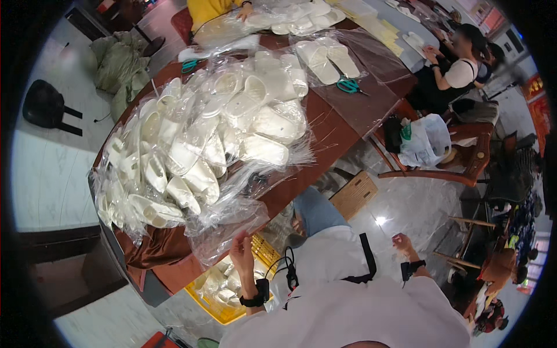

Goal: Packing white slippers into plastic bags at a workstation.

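Note:
My left hand (241, 254) is at the near table edge, its fingers bent together against a crumpled clear plastic bag (217, 235) that hangs over the edge. Held out to the right above the floor, my right hand (403, 243) has its fingers curled closed; what they hold, if anything, is too small to make out. A large heap of white slippers (200, 180) in clear plastic covers the table's left and middle. Thin pale ties (304, 148) fan out beside the heap. Below my left hand, a yellow basket (229, 316) holds more wrapped white slippers.
Teal-handled scissors (348, 86) lie beside a wrapped slipper pair (328, 60) on the brown table (342, 113). A person in a yellow sleeve (209, 11) works at the far side. A wooden chair (464, 156) with a white plastic bag (423, 139) stands right, near a seated person (458, 72).

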### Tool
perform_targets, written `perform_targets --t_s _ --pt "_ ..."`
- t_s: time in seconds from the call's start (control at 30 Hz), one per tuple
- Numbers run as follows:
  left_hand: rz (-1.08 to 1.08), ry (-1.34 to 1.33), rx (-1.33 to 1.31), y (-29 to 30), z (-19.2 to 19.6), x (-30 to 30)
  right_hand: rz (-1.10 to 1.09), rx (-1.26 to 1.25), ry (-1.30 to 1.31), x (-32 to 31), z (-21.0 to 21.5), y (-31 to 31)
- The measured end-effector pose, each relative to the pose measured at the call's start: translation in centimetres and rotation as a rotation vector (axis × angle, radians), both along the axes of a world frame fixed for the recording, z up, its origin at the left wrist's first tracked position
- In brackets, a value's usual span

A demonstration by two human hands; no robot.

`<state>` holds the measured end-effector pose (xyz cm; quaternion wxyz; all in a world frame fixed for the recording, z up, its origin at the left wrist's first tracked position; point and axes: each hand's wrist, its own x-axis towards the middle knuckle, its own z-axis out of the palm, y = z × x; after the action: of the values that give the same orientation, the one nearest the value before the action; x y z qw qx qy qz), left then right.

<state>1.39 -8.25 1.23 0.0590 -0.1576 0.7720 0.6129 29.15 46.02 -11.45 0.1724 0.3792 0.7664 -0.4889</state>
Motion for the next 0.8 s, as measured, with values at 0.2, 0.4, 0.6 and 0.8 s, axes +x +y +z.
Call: perform_targets --t_s 0.2,0.4,0.6,0.8 --pt "0.059 0.050 0.105 2.0 0.5 -2.9 -0.186 -0.375 -0.027 -3.8 -0.3 11.6" --pt "0.216 0.033 0.087 4.2 0.1 -5.1 -0.031 -0.070 0.063 -14.1 -0.3 23.5" --pt "0.507 -0.015 -0.067 8.7 0.1 -6.5 0.368 0.224 0.189 -34.1 2.9 18.5" --pt "0.544 -0.013 -0.115 13.9 -0.6 -10.2 0.562 0.095 0.402 -48.3 12.2 13.6"
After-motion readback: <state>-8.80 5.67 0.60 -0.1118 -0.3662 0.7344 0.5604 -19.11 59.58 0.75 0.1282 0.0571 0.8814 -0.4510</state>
